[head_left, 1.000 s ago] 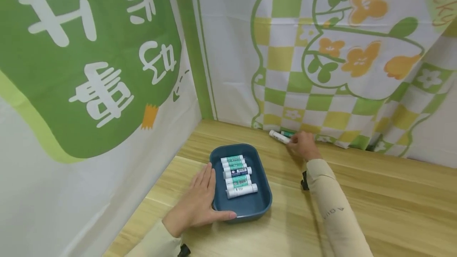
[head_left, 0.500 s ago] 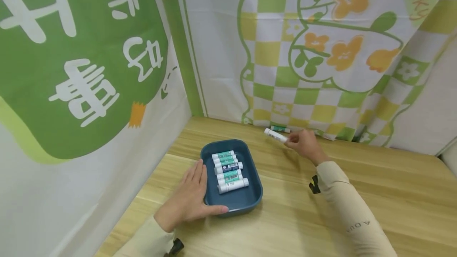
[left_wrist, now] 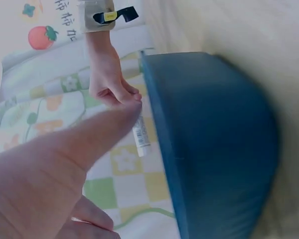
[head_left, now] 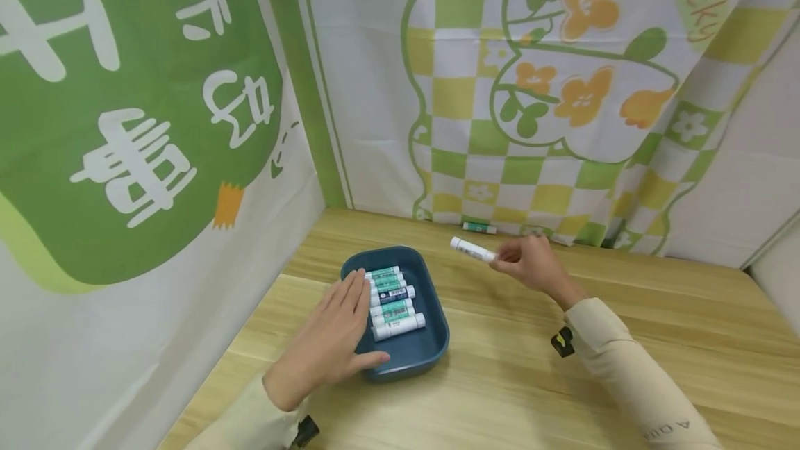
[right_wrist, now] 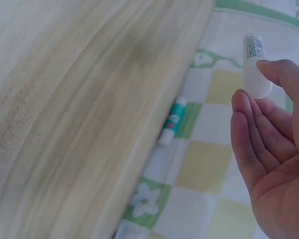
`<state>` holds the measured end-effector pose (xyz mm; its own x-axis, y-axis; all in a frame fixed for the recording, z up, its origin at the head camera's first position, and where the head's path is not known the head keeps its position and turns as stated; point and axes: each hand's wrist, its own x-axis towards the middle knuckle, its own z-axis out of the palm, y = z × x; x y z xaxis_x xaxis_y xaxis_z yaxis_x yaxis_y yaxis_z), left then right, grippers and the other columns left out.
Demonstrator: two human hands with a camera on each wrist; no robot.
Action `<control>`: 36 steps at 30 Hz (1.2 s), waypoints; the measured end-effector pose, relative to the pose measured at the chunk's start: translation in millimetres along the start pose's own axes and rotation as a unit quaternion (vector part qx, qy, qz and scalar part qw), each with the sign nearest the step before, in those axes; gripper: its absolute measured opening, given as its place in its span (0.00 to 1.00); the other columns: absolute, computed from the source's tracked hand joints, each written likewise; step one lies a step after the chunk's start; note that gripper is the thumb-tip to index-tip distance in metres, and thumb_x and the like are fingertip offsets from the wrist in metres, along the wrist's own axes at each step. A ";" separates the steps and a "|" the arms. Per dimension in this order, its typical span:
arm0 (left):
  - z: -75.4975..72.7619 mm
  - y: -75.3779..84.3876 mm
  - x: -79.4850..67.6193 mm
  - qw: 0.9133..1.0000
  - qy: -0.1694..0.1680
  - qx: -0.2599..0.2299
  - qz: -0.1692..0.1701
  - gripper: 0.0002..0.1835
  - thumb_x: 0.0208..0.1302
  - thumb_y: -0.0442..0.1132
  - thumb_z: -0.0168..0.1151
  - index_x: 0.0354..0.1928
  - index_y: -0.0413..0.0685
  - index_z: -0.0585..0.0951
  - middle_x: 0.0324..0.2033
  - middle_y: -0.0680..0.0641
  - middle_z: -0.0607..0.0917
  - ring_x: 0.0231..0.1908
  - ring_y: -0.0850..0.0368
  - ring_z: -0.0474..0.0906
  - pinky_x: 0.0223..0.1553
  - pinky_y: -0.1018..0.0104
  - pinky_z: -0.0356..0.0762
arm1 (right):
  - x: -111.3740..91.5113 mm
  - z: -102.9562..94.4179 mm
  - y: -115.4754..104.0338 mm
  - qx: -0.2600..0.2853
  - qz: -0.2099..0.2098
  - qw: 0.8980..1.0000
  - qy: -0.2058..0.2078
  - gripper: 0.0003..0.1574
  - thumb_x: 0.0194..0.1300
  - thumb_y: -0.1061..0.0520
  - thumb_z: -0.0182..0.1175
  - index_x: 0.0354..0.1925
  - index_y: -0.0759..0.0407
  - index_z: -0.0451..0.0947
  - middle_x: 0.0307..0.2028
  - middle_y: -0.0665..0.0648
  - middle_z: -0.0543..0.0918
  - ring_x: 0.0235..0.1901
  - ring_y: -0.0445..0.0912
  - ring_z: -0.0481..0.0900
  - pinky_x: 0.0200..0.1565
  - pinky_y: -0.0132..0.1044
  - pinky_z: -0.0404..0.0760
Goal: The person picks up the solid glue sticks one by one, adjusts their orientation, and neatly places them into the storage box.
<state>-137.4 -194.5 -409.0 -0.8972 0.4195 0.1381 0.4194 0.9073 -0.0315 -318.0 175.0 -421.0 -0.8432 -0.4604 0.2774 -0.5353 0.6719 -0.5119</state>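
— How many tubes do you have?
— Five in your tray [head_left: 431, 349], one by the cloth [head_left: 480, 228], one tube [head_left: 471, 250] pinched in your right hand [head_left: 528, 264], above the table [head_left: 562, 394].
— Your left hand [head_left: 328, 342]?
— Flat, fingers straight, on the tray's rim.

A light wooden surface [head_left: 562, 380] fills the lower frame; 2 green-and-white printed cloths [head_left: 500, 89] hang behind, meeting upper centre.
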 end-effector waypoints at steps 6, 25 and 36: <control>-22.8 6.0 36.8 0.989 0.112 0.074 0.059 0.52 0.62 0.62 0.75 0.73 0.28 0.70 0.72 0.31 0.74 0.73 0.37 0.72 0.75 0.47 0.72 | -6.6 -14.2 -26.3 0.008 -0.004 1.000 0.003 0.08 0.67 0.53 0.74 0.37 0.56 0.92 0.32 0.53 0.93 0.31 0.41 0.90 0.36 0.38 0.90; -38.0 34.4 136.5 0.954 0.173 0.137 0.202 0.12 0.64 0.45 0.75 0.47 0.50 0.89 0.44 0.53 0.92 0.44 0.59 0.89 0.40 0.67 0.88 | -11.3 -17.8 -82.5 0.065 0.013 0.997 -0.037 0.08 0.66 0.48 0.74 0.34 0.51 0.92 0.30 0.49 0.92 0.26 0.41 0.86 0.28 0.35 0.82; -32.5 54.4 148.9 0.940 0.185 0.192 0.213 0.03 0.69 0.40 0.70 0.38 0.55 0.90 0.31 0.57 0.91 0.28 0.64 0.85 0.23 0.71 0.79 | -9.0 -20.2 -86.5 0.066 -0.001 0.997 -0.031 0.09 0.68 0.48 0.73 0.36 0.50 0.92 0.31 0.48 0.93 0.29 0.41 0.88 0.32 0.36 0.85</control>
<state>-243.6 -83.7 -357.9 -0.5205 0.7722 0.3644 0.5843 0.6333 -0.5074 -265.2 132.7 -362.8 -0.8350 -0.5002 0.2293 -0.5227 0.5908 -0.6146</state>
